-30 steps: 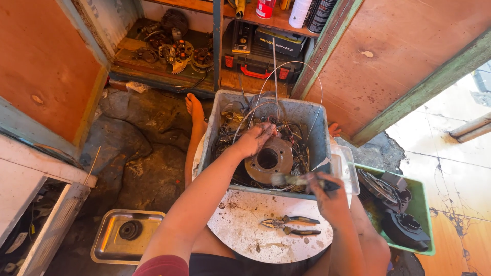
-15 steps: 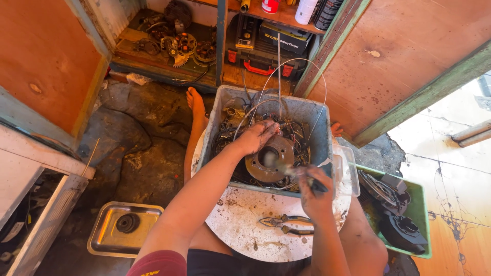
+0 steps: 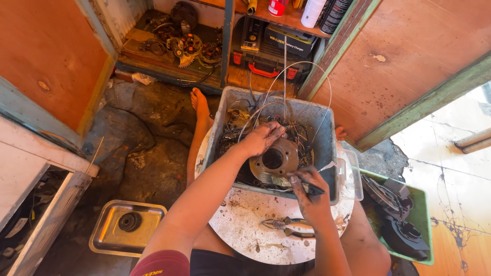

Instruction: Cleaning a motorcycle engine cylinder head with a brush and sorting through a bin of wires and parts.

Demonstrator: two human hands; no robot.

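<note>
Resting flat on metal disc (image 3: 273,161) among wires (image 3: 302,92), left hand (image 3: 262,138); right hand (image 3: 307,186) gripping dark tool (image 3: 313,190).

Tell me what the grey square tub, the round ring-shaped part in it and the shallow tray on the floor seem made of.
Grey square tub: probably plastic, dull and scuffed. Round ring-shaped part: metal, brownish and grimy, with bolt holes. Shallow tray: likely stainless steel, silvery and reflective.

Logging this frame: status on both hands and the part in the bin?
Left hand resting on round grey metal motor plate in grey plastic bin. Right hand gripping thin dark tool at plate's edge. Tangled wires crowd the plate.
</note>
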